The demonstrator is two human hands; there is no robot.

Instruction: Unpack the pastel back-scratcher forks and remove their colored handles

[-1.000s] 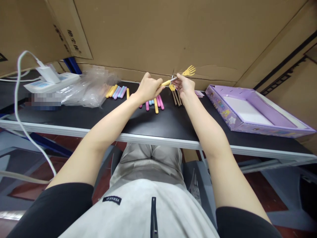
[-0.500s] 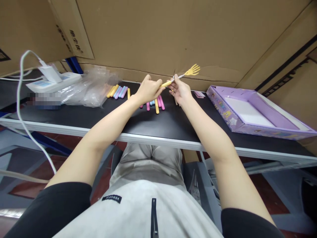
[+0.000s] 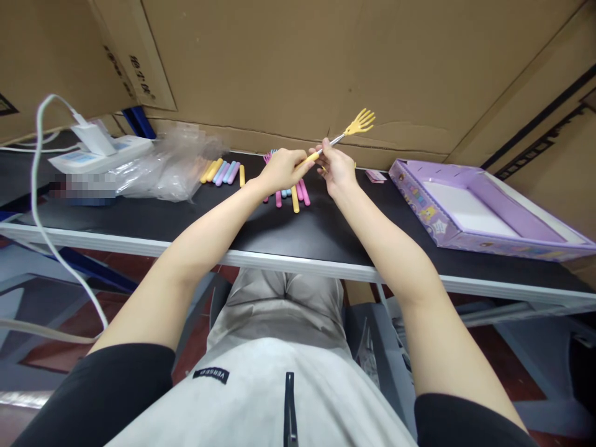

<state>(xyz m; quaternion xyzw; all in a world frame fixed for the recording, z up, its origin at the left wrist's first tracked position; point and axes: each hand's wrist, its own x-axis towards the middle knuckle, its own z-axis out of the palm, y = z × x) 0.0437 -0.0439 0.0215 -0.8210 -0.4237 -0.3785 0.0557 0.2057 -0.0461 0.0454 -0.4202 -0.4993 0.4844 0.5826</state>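
A yellow back scratcher (image 3: pixel 359 123) with a hand-shaped head, a metal rod and a yellow handle is held above the table, tilted up to the right. My left hand (image 3: pixel 285 169) is closed on its handle. Around the rod, close to where it meets the handle, my right hand (image 3: pixel 339 166) has its fingers pinched. Below my left hand lie several pink, blue and yellow handles (image 3: pixel 295 200), partly hidden by it. Pink scratcher heads (image 3: pixel 269 156) show just behind that hand.
A row of yellow, purple and blue handles (image 3: pixel 228 172) lies to the left, beside clear plastic bags (image 3: pixel 165 171). A power strip (image 3: pixel 100 155) with a white cable stands further left. On the right is a purple box tray (image 3: pixel 419 202). Cardboard (image 3: pixel 288 68) walls the back.
The back scratcher has tilted up more steeply, its handle end dropping. My left hand has moved slightly down and left, and my right hand has turned a little.
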